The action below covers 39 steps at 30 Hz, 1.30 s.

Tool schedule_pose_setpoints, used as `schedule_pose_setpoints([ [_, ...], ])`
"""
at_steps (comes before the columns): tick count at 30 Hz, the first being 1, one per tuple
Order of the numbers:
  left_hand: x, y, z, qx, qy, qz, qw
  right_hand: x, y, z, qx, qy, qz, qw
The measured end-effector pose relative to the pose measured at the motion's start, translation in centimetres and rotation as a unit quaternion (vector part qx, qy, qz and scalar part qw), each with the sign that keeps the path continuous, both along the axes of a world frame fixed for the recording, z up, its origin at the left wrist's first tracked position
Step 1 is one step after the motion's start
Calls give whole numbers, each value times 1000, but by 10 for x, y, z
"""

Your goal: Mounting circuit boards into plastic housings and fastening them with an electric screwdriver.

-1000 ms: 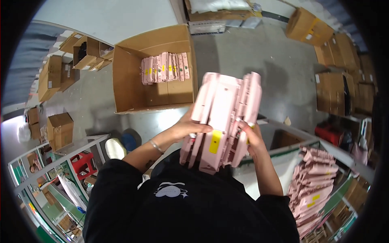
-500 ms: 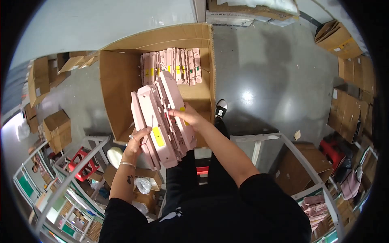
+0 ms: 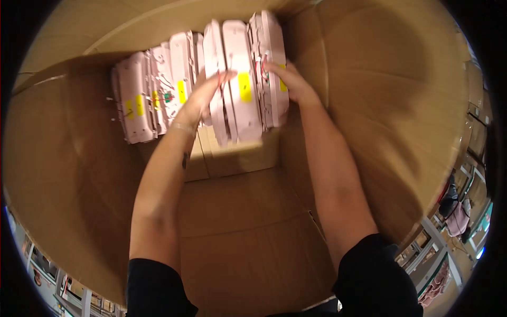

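Between my two hands is a stack of long pale pink plastic housings [image 3: 244, 113], stood on edge, with yellow labels and thin red and white wires. My left hand [image 3: 203, 98] clamps the stack's left side, its thumb across the front. On the right side my right hand [image 3: 288, 82] grips the outer housing, its thumb near the wires; its other fingers are mostly hidden. Just left of the held stack, a row of similar pink housings [image 3: 138, 113] stands in the far part of a deep cardboard box [image 3: 232, 211]. A small green circuit board [image 3: 168, 98] shows among them.
The box's tall right wall [image 3: 369, 95] and left wall [image 3: 47, 137] enclose both arms. Outside at the lower right are a metal frame [image 3: 434, 264] and a pile of pink parts [image 3: 438, 282]. A pale pink cloth or bag [image 3: 458, 217] hangs beyond the box.
Both hands have carried the held housings forward and down into the box, to the right of the row there. My view has moved in over the box, and both arms are stretched out.
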<state>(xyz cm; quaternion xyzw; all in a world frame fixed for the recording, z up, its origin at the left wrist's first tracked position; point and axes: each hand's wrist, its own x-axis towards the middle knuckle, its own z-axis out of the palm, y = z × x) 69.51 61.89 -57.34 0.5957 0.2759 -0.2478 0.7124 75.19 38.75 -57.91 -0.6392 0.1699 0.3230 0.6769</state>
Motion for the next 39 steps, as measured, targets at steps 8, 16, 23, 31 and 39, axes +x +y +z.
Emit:
schedule_pose_setpoints([
  [8, 42, -56, -34, 397, -66, -65, 913, 10, -10, -75, -227, -36, 54, 972],
  [16, 36, -56, -25, 477, -77, -114, 868, 10, 30, -50, -482, 4, 127, 867],
  [23, -15, -51, 14, 493, -178, -239, 817, -25, 31, -19, -562, -199, 116, 794],
  [31, -63, -44, 13, 510, -197, -365, 754, -128, 29, 6, -122, 284, -375, 874],
  [39, -50, -74, -10, 504, -179, -342, 773, -108, 0, -58, 35, 248, -354, 901],
])
